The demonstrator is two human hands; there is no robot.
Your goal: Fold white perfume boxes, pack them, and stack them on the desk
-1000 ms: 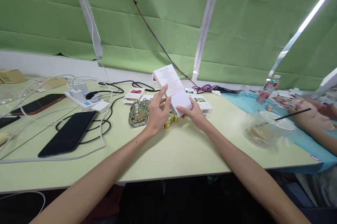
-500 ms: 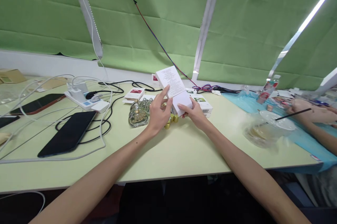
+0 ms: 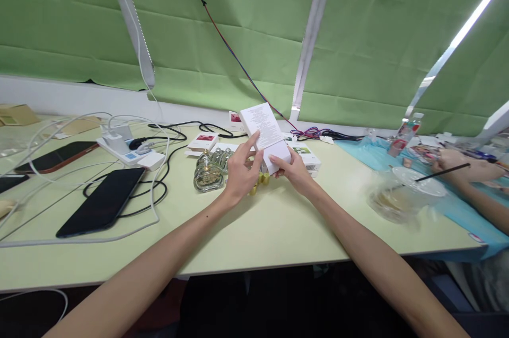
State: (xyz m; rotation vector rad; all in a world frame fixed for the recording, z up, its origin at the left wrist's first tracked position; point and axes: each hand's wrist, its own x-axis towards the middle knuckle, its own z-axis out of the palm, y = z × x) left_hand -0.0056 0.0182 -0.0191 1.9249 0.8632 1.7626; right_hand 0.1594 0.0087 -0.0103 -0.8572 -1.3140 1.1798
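Observation:
A white printed carton [image 3: 264,129] is tilted above the table between my hands, its lower part a plain white section. My left hand [image 3: 240,171] holds the carton's left side, fingers on the printed face. With its thumb on the plain section, my right hand [image 3: 295,169] grips the lower right end. Glass perfume bottles [image 3: 209,176] stand just left of my left hand. Several gold caps [image 3: 263,178] sit on the table below the carton, partly hidden by my left hand. Behind my right hand lies a white box with a green picture [image 3: 308,157].
A black phone [image 3: 102,202], a power strip [image 3: 128,151] and tangled cables cover the left side. At the right stand a lidded plastic cup with a straw [image 3: 397,195] and a bottle [image 3: 406,134]. Another person's hand [image 3: 457,166] is at far right, over blue plastic sheeting [image 3: 358,148].
The carton has shifted slightly right and down at its upper end, and the plain section shows a little less. My left hand has moved slightly with it. The other person's hand has shifted a little.

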